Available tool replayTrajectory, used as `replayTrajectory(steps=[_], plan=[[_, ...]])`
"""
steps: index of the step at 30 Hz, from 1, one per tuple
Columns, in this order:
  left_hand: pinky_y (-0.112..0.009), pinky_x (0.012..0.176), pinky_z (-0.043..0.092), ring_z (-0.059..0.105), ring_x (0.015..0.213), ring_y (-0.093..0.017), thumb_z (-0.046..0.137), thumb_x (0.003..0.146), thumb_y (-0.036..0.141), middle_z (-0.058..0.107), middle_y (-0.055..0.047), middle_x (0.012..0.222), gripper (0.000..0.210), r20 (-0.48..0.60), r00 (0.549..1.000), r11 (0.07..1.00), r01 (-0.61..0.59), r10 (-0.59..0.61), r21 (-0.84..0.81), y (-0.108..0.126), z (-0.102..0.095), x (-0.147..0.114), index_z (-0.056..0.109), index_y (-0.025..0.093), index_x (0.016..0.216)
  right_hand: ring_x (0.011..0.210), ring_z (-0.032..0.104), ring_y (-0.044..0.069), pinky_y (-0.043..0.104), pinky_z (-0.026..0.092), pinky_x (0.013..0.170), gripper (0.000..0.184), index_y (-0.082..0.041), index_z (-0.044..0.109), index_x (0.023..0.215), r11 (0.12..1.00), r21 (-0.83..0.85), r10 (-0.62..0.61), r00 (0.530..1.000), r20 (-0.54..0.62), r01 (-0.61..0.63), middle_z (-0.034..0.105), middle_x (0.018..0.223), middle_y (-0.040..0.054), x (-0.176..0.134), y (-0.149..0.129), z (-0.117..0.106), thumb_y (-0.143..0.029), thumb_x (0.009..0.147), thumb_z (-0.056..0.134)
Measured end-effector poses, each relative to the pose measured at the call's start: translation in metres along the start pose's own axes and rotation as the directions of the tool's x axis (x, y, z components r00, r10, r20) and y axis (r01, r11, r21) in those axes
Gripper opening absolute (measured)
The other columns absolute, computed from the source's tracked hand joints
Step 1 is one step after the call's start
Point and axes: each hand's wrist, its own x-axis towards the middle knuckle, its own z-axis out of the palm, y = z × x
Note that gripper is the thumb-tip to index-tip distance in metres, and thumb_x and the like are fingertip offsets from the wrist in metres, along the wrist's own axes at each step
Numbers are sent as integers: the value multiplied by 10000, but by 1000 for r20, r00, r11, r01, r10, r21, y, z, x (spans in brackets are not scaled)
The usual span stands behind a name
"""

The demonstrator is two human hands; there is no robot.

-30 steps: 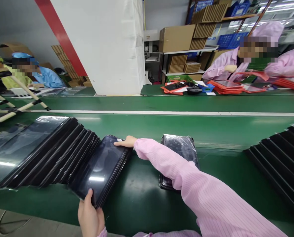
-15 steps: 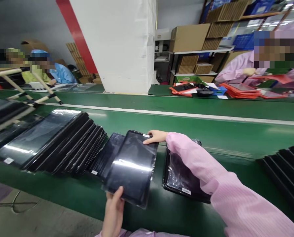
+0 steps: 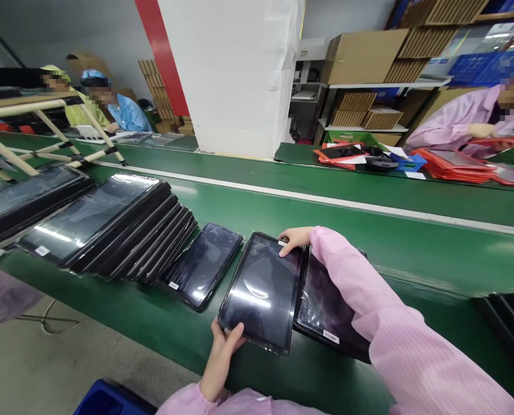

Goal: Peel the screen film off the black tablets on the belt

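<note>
Between my two hands is a dark, glossy tablet (image 3: 263,288) in a clear film, with a small white label at its far corner. My left hand (image 3: 222,351) grips its near left corner, thumb on top of the glass. At the far right corner, my right hand (image 3: 295,239) holds it with the thumb on the screen near the label. Another wrapped tablet (image 3: 207,262) lies to the left, leaning on the end of a fanned row of tablets (image 3: 123,230). On the right, more tablets (image 3: 326,305) lie partly under my right sleeve.
A green bench (image 3: 412,253) runs across the view. Another row of black tablets (image 3: 510,323) stands at the right edge. Across the bench are red-orange sleeves (image 3: 453,164) and a co-worker in pink (image 3: 460,118). A pipe rack (image 3: 45,106) stands at left; a blue bin (image 3: 110,397) is below.
Both hands have carried the held tablet to the right, off the tablet on the left, which now shows fully. It is now beside the right-hand tablets. The view has shifted left.
</note>
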Motion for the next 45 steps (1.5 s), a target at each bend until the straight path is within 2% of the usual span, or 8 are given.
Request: replayTrajectory(steps=[6, 10, 15, 19, 23, 28, 39, 45], plan=[[-257, 499, 456, 561, 421, -138, 677, 729, 651, 621, 21, 573, 575, 41, 999, 926, 14, -32, 376, 27, -34, 2, 558, 173, 1025, 1023, 651, 233, 445, 551, 889, 293, -170, 611, 1218, 997, -60, -68, 947, -315, 52, 638, 1202, 87, -8, -2, 15, -319, 967, 635], [-313, 623, 488, 614, 626, -198, 672, 711, 683, 630, -12, 670, 563, -44, 945, 799, -250, 325, 546, 34, -63, 3, 591, 189, 971, 1248, 529, 299, 541, 431, 1041, 426, -200, 531, 1350, 995, -97, -30, 801, -598, -34, 520, 1405, 115, -53, 35, 23, -349, 964, 630], [-413, 884, 427, 612, 848, -259, 680, 813, 446, 652, -73, 871, 228, 152, 491, 234, -636, 858, 735, 22, -45, -1, 638, 230, 872, 1264, 512, 305, 549, 405, 1054, 400, -182, 556, 1312, 948, -58, 173, 663, -728, -311, 520, 1399, 127, -100, 82, 38, -414, 987, 573], [-437, 1047, 298, 641, 994, -289, 789, 745, 342, 715, -67, 1070, 244, 651, 203, -296, -765, 732, 572, 9, -17, -4, 726, 324, 980, 1052, 638, 250, 482, 507, 937, 378, -174, 617, 1212, 915, -66, 266, 718, -644, -397, 643, 1200, 97, -95, 93, 41, -470, 983, 565], [-477, 1110, 266, 597, 1205, -321, 703, 828, 232, 629, -52, 1349, 516, 868, 319, -302, -845, 380, 442, 18, -3, 7, 606, 434, 1293, 998, 656, 231, 441, 527, 902, 357, -176, 646, 1153, 915, -80, 292, 786, -545, -396, 665, 1158, 85, -85, 97, 26, -479, 981, 565], [-500, 1159, 284, 534, 1302, -335, 755, 752, 173, 593, -70, 1390, 570, 858, 473, -109, -859, 202, 500, 45, 5, 31, 642, 358, 1279, 992, 661, 230, 434, 516, 913, 381, -182, 667, 1113, 915, -99, 290, 810, -510, -390, 684, 1125, 76, -85, 98, 25, -518, 977, 551], [-509, 1167, 273, 514, 1319, -355, 794, 739, 405, 591, -88, 1393, 581, 879, 414, -121, -885, 234, 449, 43, 5, 31, 633, 342, 1293, 881, 687, 242, 430, 522, 849, 596, -183, 731, 955, 919, -119, 219, 739, -637, -375, 739, 917, 90, -97, 87, 69, -741, 852, 547], [-513, 1118, 363, 528, 1281, -338, 636, 854, 427, 617, -125, 1328, 407, 547, 480, 1, -752, 685, 659, 50, -17, 26, 662, 243, 1215, 995, 695, 258, 389, 522, 908, 452, -208, 719, 1094, 972, -45, 107, 607, -788, -230, 752, 1066, 76, -115, 101, 75, -583, 890, 572]])
